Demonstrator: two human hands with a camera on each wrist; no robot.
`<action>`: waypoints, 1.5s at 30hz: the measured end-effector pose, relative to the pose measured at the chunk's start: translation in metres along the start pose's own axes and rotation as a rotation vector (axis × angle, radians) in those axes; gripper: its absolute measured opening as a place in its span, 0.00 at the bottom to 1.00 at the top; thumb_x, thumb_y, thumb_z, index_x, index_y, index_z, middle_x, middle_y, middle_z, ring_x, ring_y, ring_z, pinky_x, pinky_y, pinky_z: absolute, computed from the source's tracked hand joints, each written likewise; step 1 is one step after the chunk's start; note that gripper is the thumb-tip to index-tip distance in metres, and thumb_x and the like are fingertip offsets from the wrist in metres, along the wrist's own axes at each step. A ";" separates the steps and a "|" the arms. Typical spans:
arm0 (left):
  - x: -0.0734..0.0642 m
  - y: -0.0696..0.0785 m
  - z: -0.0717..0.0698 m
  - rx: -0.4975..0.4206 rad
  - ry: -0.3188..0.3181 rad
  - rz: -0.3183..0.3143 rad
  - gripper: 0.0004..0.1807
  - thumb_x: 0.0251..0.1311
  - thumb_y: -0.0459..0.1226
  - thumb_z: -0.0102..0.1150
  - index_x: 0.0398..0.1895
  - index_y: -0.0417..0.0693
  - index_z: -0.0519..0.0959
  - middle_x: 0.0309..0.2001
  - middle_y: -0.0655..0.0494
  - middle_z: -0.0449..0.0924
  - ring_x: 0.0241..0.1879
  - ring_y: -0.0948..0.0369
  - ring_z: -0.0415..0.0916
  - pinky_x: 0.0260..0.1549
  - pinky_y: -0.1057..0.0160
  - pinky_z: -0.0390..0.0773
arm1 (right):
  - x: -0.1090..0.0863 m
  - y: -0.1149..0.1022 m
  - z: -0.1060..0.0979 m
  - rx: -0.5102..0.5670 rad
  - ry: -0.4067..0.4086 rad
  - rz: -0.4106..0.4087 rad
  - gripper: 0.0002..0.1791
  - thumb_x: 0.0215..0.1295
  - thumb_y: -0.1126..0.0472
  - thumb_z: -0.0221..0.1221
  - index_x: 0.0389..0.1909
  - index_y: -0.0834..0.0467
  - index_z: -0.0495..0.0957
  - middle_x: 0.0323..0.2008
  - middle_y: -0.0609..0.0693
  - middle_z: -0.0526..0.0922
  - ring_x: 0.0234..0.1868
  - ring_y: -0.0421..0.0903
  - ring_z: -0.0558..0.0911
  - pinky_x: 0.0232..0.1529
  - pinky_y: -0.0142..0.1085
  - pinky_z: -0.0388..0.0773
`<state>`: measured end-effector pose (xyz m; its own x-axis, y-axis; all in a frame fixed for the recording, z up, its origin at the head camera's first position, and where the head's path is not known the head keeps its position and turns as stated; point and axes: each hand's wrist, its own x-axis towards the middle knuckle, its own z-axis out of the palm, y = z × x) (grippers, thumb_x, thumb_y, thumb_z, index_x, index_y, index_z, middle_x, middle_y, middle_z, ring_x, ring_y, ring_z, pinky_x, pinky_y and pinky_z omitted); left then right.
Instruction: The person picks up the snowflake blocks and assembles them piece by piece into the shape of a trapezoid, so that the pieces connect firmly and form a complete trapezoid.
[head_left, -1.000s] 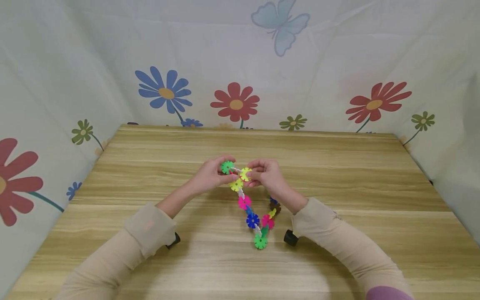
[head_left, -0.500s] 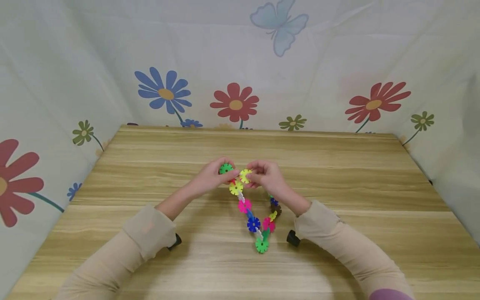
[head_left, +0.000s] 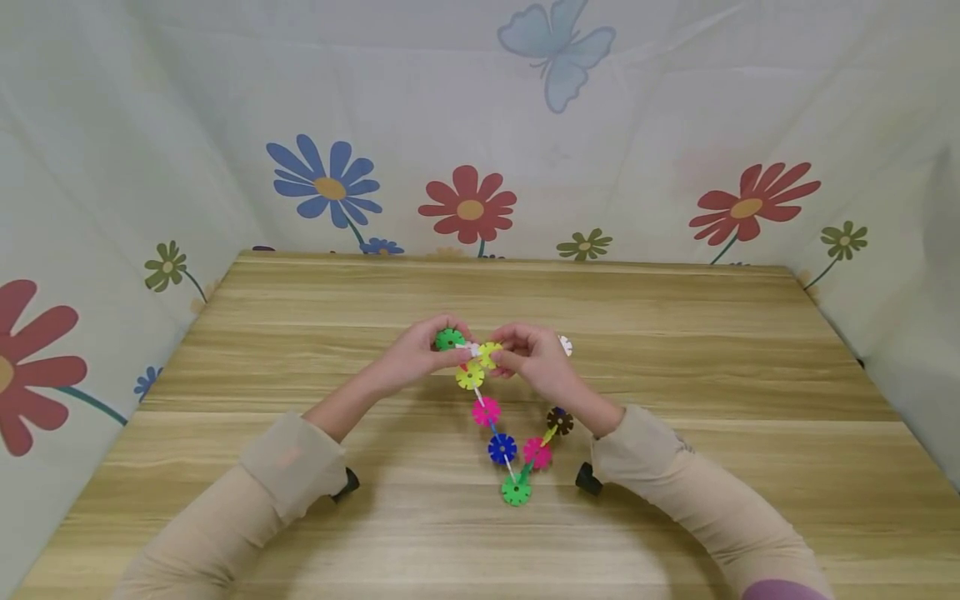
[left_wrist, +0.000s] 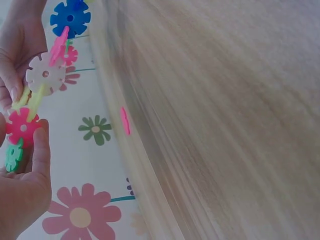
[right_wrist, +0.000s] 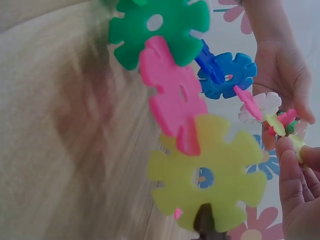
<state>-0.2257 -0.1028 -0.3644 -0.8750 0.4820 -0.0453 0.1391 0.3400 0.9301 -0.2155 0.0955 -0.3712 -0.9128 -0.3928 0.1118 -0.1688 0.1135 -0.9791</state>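
A chain of slotted snowflake discs in several colours hangs between both hands in the head view, dipping to a green disc (head_left: 516, 490). My left hand (head_left: 416, 358) grips the chain at its upper left by another green disc (head_left: 450, 339); in the left wrist view its fingers hold a pink disc (left_wrist: 23, 126). Between thumb and fingers, my right hand (head_left: 538, 358) pinches a yellow disc (head_left: 490, 355), close beside the left thumb. A whitish disc (head_left: 472, 350) shows between the hands. The chain's right side passes a brown disc (head_left: 560, 420) and runs behind the right hand.
Beyond the right hand a white disc (head_left: 566, 344) peeks out. The wooden table (head_left: 300, 300) has a patterned cloth (head_left: 637, 150) behind and beside it. Black wrist-worn pieces (head_left: 347, 485) show under the cuffs. A thin pink strip (left_wrist: 125, 120) appears against the table in the left wrist view.
The hands stay close together with small finger shifts. The hanging chain has twisted slightly, its lower end drifting down, then left. A white disc has come into sight beyond the right hand.
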 end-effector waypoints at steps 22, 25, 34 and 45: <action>-0.003 0.002 0.007 0.033 0.061 -0.006 0.15 0.54 0.44 0.58 0.42 0.48 0.76 0.31 0.53 0.76 0.28 0.58 0.69 0.29 0.63 0.74 | -0.002 -0.007 0.001 -0.120 0.058 -0.042 0.07 0.56 0.73 0.54 0.35 0.71 0.75 0.25 0.65 0.79 0.26 0.64 0.79 0.28 0.50 0.77; -0.003 -0.001 0.007 0.022 0.042 -0.012 0.19 0.54 0.45 0.57 0.46 0.45 0.74 0.34 0.52 0.77 0.32 0.52 0.71 0.35 0.55 0.76 | 0.001 -0.003 -0.001 -0.090 0.016 0.002 0.08 0.56 0.74 0.54 0.37 0.72 0.74 0.25 0.64 0.79 0.27 0.65 0.79 0.30 0.53 0.76; -0.001 -0.010 0.000 -0.016 -0.006 -0.031 0.23 0.58 0.44 0.53 0.54 0.41 0.69 0.37 0.46 0.76 0.36 0.56 0.76 0.43 0.52 0.76 | 0.011 0.001 -0.013 -0.065 -0.115 0.142 0.17 0.60 0.65 0.53 0.48 0.70 0.70 0.29 0.58 0.80 0.28 0.56 0.81 0.36 0.54 0.76; -0.002 -0.017 -0.010 -0.064 -0.020 -0.064 0.22 0.59 0.42 0.52 0.53 0.39 0.70 0.45 0.41 0.75 0.39 0.56 0.77 0.43 0.56 0.77 | 0.021 0.004 -0.014 -0.017 -0.200 0.246 0.17 0.61 0.61 0.53 0.46 0.69 0.71 0.27 0.58 0.81 0.25 0.47 0.81 0.34 0.49 0.78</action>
<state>-0.2313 -0.1178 -0.3760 -0.8715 0.4774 -0.1118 0.0531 0.3186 0.9464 -0.2406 0.1001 -0.3707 -0.8358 -0.5237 -0.1649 0.0399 0.2417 -0.9695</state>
